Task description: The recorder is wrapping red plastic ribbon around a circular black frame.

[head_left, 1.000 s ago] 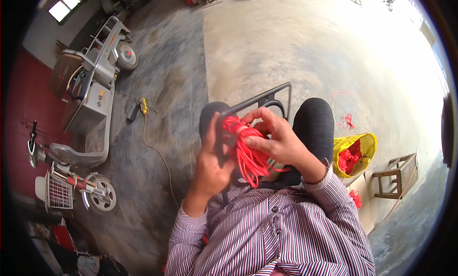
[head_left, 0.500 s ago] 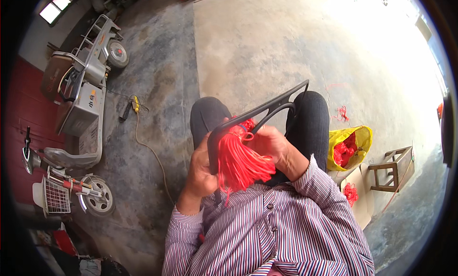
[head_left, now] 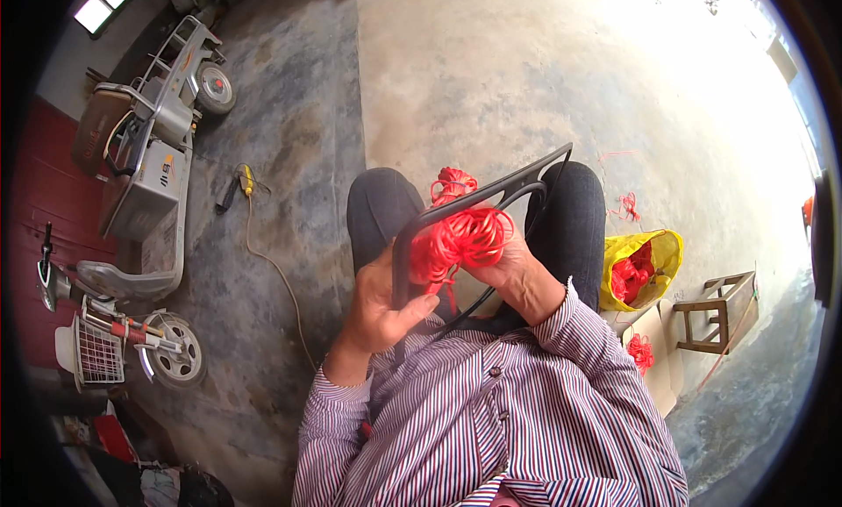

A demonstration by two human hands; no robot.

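Observation:
A looped bundle of red cord point(head_left: 456, 244) is held between my two hands above my lap. My left hand point(head_left: 386, 305) is at its left side, thumb stretched along its lower edge and fingers partly hidden. From the right, my right hand point(head_left: 517, 274) is closed on the bundle, its fingertips behind the loops. A dark bent bar point(head_left: 482, 194) with a thin black cable point(head_left: 474, 307) crosses in front of the cord and partly covers it. More red loops point(head_left: 454, 184) stick out beyond the bar.
To my right stand a yellow bag point(head_left: 668, 251) with red cord inside, a wooden stool point(head_left: 726, 316) and a cardboard piece point(head_left: 668, 367) with a red bundle point(head_left: 641, 353). Loose red cord point(head_left: 627, 206) lies on the floor. At left are a grey three-wheeler point(head_left: 162, 178) and a power cable point(head_left: 281, 270).
The bundle has turned over: its loose strands hung toward me before, and now round loops face up with more loops beyond the bar. My left thumb has moved inward.

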